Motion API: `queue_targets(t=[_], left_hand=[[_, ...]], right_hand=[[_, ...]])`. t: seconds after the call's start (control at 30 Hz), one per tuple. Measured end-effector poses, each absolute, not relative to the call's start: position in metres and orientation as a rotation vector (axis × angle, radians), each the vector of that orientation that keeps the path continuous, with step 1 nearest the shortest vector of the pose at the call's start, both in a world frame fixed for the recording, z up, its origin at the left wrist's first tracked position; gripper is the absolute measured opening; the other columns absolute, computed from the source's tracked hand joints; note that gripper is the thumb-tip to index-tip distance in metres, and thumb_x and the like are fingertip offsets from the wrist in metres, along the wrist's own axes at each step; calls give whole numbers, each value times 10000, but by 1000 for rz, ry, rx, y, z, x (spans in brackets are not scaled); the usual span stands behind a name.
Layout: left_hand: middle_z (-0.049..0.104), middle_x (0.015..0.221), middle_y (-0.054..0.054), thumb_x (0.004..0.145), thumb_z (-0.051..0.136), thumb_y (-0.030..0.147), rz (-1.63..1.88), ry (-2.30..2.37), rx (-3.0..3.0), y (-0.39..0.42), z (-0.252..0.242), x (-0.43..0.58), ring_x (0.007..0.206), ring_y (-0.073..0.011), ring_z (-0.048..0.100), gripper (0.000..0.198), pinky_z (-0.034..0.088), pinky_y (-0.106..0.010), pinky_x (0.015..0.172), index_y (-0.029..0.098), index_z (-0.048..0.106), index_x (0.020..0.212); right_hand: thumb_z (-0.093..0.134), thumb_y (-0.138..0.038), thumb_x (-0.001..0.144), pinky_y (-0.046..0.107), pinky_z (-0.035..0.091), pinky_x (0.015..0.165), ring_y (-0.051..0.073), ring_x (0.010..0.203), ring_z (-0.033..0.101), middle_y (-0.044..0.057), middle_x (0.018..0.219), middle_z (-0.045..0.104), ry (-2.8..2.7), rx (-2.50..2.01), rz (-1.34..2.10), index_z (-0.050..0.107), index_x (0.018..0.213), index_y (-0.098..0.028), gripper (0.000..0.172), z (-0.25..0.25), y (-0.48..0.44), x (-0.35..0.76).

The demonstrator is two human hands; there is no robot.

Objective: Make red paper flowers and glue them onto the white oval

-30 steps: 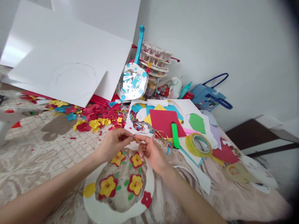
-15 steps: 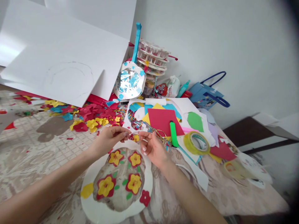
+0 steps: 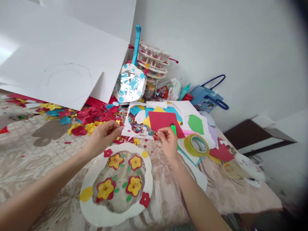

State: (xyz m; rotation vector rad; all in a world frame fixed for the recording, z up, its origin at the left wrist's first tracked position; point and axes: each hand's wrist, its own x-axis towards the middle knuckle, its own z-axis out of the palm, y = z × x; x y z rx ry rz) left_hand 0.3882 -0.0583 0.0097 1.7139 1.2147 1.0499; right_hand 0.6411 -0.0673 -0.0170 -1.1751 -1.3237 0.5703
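My left hand is above the far left of the paper frame, its thumb and fingers pinched together. What it holds, if anything, I cannot make out. The thumb and fingers of my right hand are closed on the gold handle of a pair of scissors, whose blades point away to the left. Below both hands lies a wavy white paper frame with a clear middle. Yellow and red paper flowers and small green leaves decorate that middle. Red flowers and yellow pieces sit on its rim.
A roll of yellow tape, a green marker and red paper lie beyond my right hand. Cut paper flowers are heaped at the back left. A white-and-blue paper fan leans near large white boards.
My hands have moved apart, the left to the left and the right to the right. My right hand has taken hold of the scissors. The frame's far rim is now uncovered.
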Motion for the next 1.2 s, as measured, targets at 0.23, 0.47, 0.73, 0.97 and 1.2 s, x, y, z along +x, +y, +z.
queue_targets(t=[0.23,0.47,0.73,0.97,1.2], left_hand=[[537,560,21,798,525,418,899,1198,1696,-61,8,396,492,-92,449,274,355,-191,463,165,575,705],[669,679,-13,690,658,388,738,970,1308,-75,-8,419,548,-112,565,240,443,-202,511,170,644,789],[678,672,-7,699,673,354,782,910,1123,-79,-5,421,554,-82,564,197,444,-167,528,170,675,769],[685,664,-19,677,694,342,799,913,1079,-80,-1,419,564,-89,588,204,472,-172,549,156,678,759],[657,613,-2,714,651,346,794,935,1208,-80,-5,417,520,-92,567,191,460,-187,514,155,641,699]], right_hand=[[519,-349,832,259,466,545,132,563,574,5,635,617,-1349,-1149,932,633,832,-186,199,-18,-67,637],[412,-340,904,318,490,759,160,803,628,33,949,692,-1592,-1060,945,586,1102,-242,281,-11,-94,609],[370,-251,927,345,428,925,164,1039,574,16,1060,666,-1761,-987,776,552,1158,-258,294,-6,-107,599],[359,-232,930,344,441,915,165,1045,572,28,1073,657,-1809,-989,723,543,1167,-255,300,-6,-108,597],[390,-214,908,370,421,942,180,1091,537,45,1137,616,-1907,-893,591,552,1172,-260,313,-8,-112,596]])
